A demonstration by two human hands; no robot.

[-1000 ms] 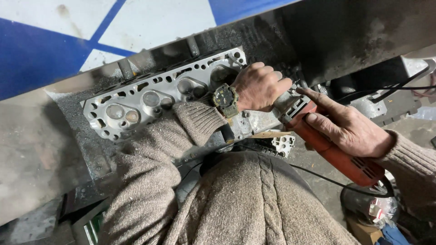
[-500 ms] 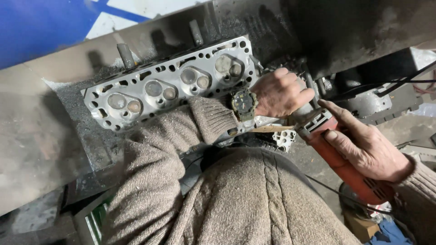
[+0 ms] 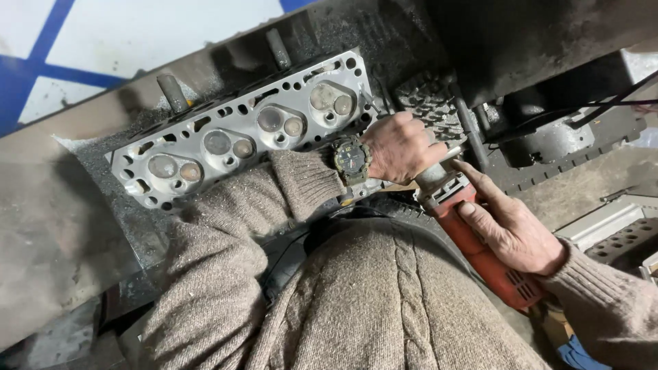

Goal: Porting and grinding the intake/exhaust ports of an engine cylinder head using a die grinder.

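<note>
Gripping the red grinder (image 3: pixel 480 240) with your right hand (image 3: pixel 510 233) wrapped round its body and your left hand (image 3: pixel 401 147) clenched over its head, beside the cylinder head (image 3: pixel 240 130), you risk a loose knit cuff (image 3: pixel 305 185) snagging.

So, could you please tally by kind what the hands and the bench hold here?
Cylinder head: 1
Red angle grinder: 1, gripped by left hand and right hand
Wristwatch: 1
Upright studs behind the head: 2
Total: 5
</note>
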